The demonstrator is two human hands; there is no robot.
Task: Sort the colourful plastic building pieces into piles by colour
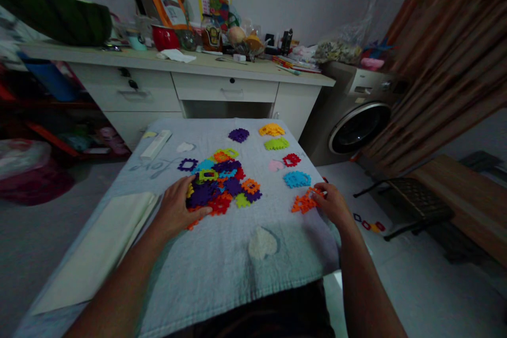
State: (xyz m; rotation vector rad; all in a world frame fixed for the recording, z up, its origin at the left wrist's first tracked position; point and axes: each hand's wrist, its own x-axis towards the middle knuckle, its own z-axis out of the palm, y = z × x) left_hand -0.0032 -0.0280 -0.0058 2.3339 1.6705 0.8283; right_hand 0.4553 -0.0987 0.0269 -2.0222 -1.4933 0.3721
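Note:
A mixed heap of notched plastic building pieces (pixel 233 186) in several colours lies in the middle of the cloth-covered table. My left hand (pixel 176 208) rests against the heap's left edge, thumb and fingers spread apart. Over on the right, my right hand (pixel 331 203) pinches an orange building piece at the edge of the orange group (pixel 303 203). Single-colour groups run up that side: blue pieces (pixel 297 179), a red piece (pixel 292 160), green pieces (pixel 277 143) and yellow pieces (pixel 271 129). Purple pieces (pixel 238 135) sit near the back, and a purple frame piece (pixel 187 164) lies apart.
Along the table's left side lie a folded cream sheet (pixel 95 245) and a white box-like bar (pixel 156 144). Behind stands a cluttered white counter (pixel 222 68) with drawers. A washing machine (pixel 352 111) is at the right; linked pieces (pixel 368 224) lie on the floor near a stool (pixel 415 203).

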